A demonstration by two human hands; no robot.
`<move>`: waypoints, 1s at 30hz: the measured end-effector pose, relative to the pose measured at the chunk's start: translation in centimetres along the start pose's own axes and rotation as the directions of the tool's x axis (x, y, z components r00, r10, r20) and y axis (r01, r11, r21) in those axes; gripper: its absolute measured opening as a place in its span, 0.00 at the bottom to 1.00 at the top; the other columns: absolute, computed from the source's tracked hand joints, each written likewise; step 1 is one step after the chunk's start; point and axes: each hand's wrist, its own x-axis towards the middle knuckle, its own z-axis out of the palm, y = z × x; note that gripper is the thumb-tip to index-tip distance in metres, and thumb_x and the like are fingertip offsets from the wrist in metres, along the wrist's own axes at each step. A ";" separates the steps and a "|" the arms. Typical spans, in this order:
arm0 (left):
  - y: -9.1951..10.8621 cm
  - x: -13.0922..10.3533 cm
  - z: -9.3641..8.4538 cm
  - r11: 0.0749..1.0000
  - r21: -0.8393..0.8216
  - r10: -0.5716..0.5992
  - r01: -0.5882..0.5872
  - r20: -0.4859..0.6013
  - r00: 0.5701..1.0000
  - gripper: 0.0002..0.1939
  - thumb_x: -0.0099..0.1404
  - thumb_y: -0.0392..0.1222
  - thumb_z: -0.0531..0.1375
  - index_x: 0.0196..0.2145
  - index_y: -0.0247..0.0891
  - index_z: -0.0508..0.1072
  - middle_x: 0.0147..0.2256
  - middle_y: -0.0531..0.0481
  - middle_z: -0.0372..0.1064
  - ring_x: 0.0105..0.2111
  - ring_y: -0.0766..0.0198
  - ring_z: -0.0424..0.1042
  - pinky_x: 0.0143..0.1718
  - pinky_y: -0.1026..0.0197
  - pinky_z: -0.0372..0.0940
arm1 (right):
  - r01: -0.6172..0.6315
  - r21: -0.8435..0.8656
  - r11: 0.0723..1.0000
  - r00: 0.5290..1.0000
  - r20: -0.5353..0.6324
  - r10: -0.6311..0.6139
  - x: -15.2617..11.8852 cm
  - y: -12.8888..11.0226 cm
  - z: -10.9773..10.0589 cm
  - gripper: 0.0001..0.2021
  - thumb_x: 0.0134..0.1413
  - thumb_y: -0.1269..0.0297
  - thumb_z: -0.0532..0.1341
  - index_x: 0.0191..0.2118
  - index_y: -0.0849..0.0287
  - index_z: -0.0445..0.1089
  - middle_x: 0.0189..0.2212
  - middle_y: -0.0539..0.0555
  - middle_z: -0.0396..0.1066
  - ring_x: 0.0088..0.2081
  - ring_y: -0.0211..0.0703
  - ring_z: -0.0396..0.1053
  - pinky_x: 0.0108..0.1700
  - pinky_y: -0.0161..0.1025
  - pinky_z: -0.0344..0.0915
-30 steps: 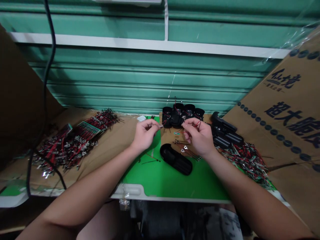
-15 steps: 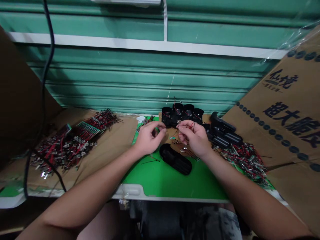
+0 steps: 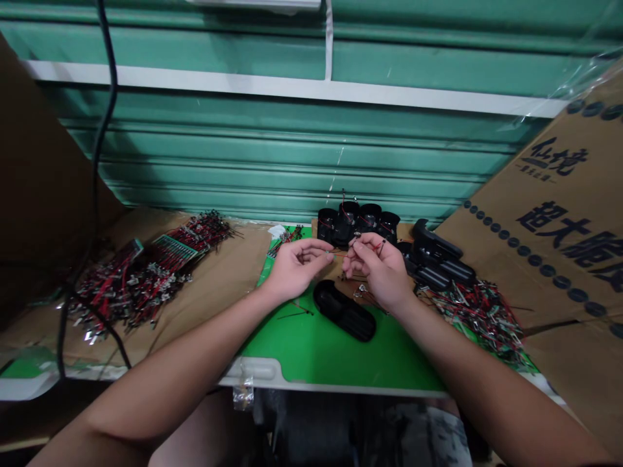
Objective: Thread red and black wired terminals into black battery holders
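Observation:
My left hand (image 3: 299, 267) is closed in a pinch, thumb and forefinger on the end of a thin wire (image 3: 341, 252). The wire stretches across to my right hand (image 3: 378, 269), whose fingers are closed around red and black wires with a small metal end sticking up. Below the hands, a black elongated plastic shell (image 3: 344, 311) lies on the green table top (image 3: 321, 363). Just behind them stand several black round housings (image 3: 348, 220) with thin wires on them. Loose wires with small metal parts (image 3: 363, 293) lie under my right hand.
On cardboard at left lies a large heap of red and black wired parts (image 3: 146, 279). Another heap (image 3: 487, 321) sits at right, beside stacked black shells (image 3: 438, 259). A printed cardboard box (image 3: 549, 246) borders the right. A black cable (image 3: 100, 130) hangs at left.
My left hand has moved slightly right, closing its fingertips on the wire that runs to my right hand. A small metal end now shows above my right fingers. The view has shifted slightly.

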 end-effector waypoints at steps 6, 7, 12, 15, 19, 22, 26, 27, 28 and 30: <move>-0.3 0.5 0.1 0.992 -0.124 -0.007 -0.002 -0.076 0.997 0.23 0.55 0.55 0.77 0.37 0.33 0.83 0.25 0.50 0.76 0.22 0.67 0.70 0.25 0.63 0.68 | -0.078 -0.076 0.994 0.997 -0.025 0.076 0.1 0.0 -0.3 0.19 0.50 0.48 0.76 0.36 0.58 0.74 0.31 0.53 0.78 0.27 0.40 0.74 0.24 0.35 0.72; -0.4 0.6 0.1 0.991 -0.134 0.004 -0.014 -0.081 0.997 0.23 0.55 0.56 0.77 0.38 0.34 0.83 0.25 0.51 0.76 0.23 0.66 0.71 0.27 0.62 0.69 | -0.096 -0.081 0.992 0.995 -0.029 0.094 0.0 -0.1 -0.3 0.20 0.49 0.49 0.77 0.35 0.58 0.74 0.32 0.53 0.79 0.27 0.40 0.75 0.26 0.36 0.73; -0.3 0.6 0.2 0.978 -0.207 -0.002 -0.002 -0.020 1.000 0.24 0.58 0.58 0.76 0.39 0.34 0.80 0.32 0.47 0.79 0.28 0.62 0.78 0.33 0.59 0.75 | -0.167 -0.127 0.978 0.985 0.018 0.170 -0.4 -0.4 -0.2 0.18 0.43 0.52 0.80 0.34 0.58 0.78 0.31 0.55 0.81 0.32 0.42 0.77 0.33 0.36 0.75; -0.3 0.5 0.2 0.976 -0.217 -0.017 0.018 0.006 1.000 0.24 0.59 0.58 0.76 0.40 0.35 0.79 0.31 0.48 0.79 0.26 0.63 0.77 0.31 0.60 0.73 | -0.187 -0.168 0.968 0.979 0.052 0.198 -0.3 -0.5 -0.4 0.18 0.42 0.53 0.80 0.33 0.58 0.79 0.30 0.54 0.81 0.33 0.42 0.77 0.35 0.36 0.73; -0.5 0.5 0.2 0.985 -0.172 0.006 -0.008 -0.008 1.000 0.24 0.59 0.58 0.75 0.38 0.34 0.81 0.29 0.49 0.78 0.23 0.67 0.72 0.28 0.63 0.69 | -0.147 -0.243 0.959 0.987 0.031 0.159 0.3 -0.7 -0.9 0.15 0.40 0.55 0.79 0.31 0.58 0.80 0.31 0.53 0.79 0.33 0.41 0.75 0.37 0.38 0.72; -0.3 0.4 0.2 0.989 -0.143 -0.025 0.029 0.031 0.999 0.24 0.59 0.59 0.75 0.38 0.33 0.83 0.29 0.47 0.79 0.22 0.68 0.71 0.28 0.62 0.68 | -0.086 -0.267 0.960 0.996 -0.002 0.089 0.7 -0.9 -1.3 0.14 0.41 0.56 0.79 0.30 0.57 0.80 0.31 0.52 0.79 0.34 0.42 0.74 0.41 0.39 0.72; 0.0 0.1 0.2 0.985 -0.156 -0.066 0.079 0.089 0.994 0.25 0.57 0.59 0.76 0.36 0.32 0.82 0.29 0.46 0.79 0.21 0.68 0.70 0.26 0.62 0.67 | -0.009 -0.273 0.962 0.998 -0.057 -0.007 0.9 -0.9 -1.3 0.14 0.44 0.55 0.78 0.32 0.57 0.80 0.32 0.52 0.79 0.34 0.41 0.73 0.43 0.40 0.72; 0.1 0.1 0.2 0.982 -0.169 -0.073 0.089 0.098 0.992 0.25 0.57 0.59 0.77 0.36 0.32 0.82 0.28 0.47 0.79 0.21 0.68 0.70 0.25 0.63 0.67 | 0.018 -0.281 0.960 0.997 -0.069 -0.038 0.9 -0.8 -1.3 0.14 0.45 0.54 0.78 0.32 0.57 0.80 0.33 0.52 0.79 0.34 0.41 0.73 0.42 0.40 0.72; 0.1 0.1 0.2 0.977 -0.186 -0.082 0.100 0.102 0.991 0.24 0.56 0.58 0.77 0.36 0.32 0.82 0.28 0.47 0.79 0.21 0.68 0.70 0.25 0.63 0.67 | 0.039 -0.294 0.955 0.995 -0.076 -0.064 0.9 -0.7 -1.3 0.13 0.46 0.54 0.77 0.33 0.57 0.81 0.33 0.52 0.80 0.34 0.41 0.73 0.42 0.40 0.72; 0.0 0.1 0.2 0.965 -0.230 -0.104 0.122 0.091 0.990 0.24 0.56 0.57 0.78 0.36 0.32 0.82 0.30 0.46 0.80 0.21 0.69 0.70 0.26 0.63 0.67 | 0.067 -0.347 0.935 0.991 -0.083 -0.101 0.8 -0.3 -1.3 0.13 0.50 0.53 0.76 0.33 0.57 0.81 0.32 0.52 0.79 0.32 0.41 0.72 0.38 0.40 0.71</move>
